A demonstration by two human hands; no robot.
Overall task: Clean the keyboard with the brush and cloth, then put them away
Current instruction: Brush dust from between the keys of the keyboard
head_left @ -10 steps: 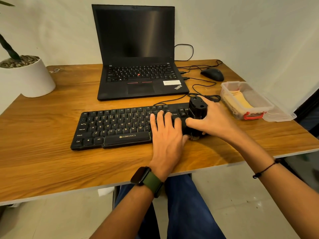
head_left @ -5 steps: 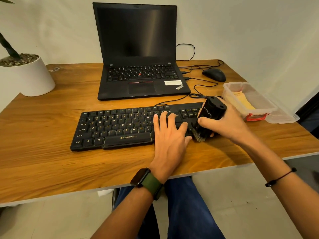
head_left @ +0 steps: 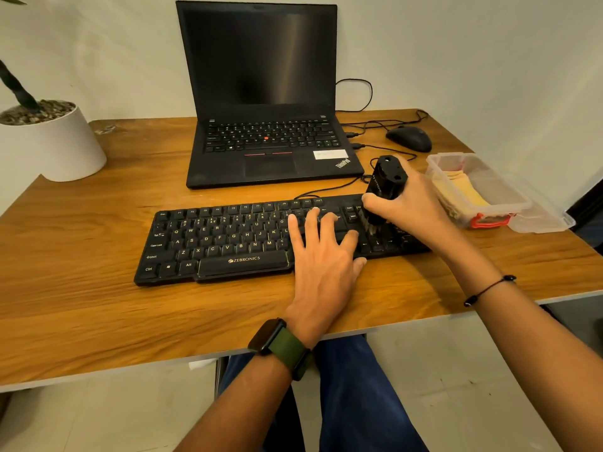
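**Presently: brush on the right-hand keys, cloth in its box**

The flat black plastic keyboard (head_left: 261, 238), marked ZEBRONICS on its space bar, lies on the brown wood-grain table (head_left: 81, 305), just in front of the open black laptop (head_left: 264, 102) with a dark screen.

The left hand (head_left: 321, 256) lies palm down on the right-centre of the keyboard, fingers straight and slightly spread across the keys, holding nothing. A dark watch on a green strap (head_left: 280, 345) sits on that wrist.

The right hand (head_left: 412, 207) grips the chunky black brush (head_left: 385, 187) by its body, thumb on the near side and fingers curled round the far side. The brush is tilted, its top leaning away from the person, and its bristles meet the keys at the keyboard's right end. A thin black cord bracelet (head_left: 489, 288) circles the right wrist.

The folded yellow cloth (head_left: 463, 194) lies inside the clear plastic box with red clips (head_left: 483, 220), which stands on the table to the right of the keyboard, close beside the right hand.

A black mouse (head_left: 409, 138) rests behind the box, near the laptop's right side, with black cables (head_left: 375, 125) running between them. A white round plant pot (head_left: 54, 145) stands at the far left corner.
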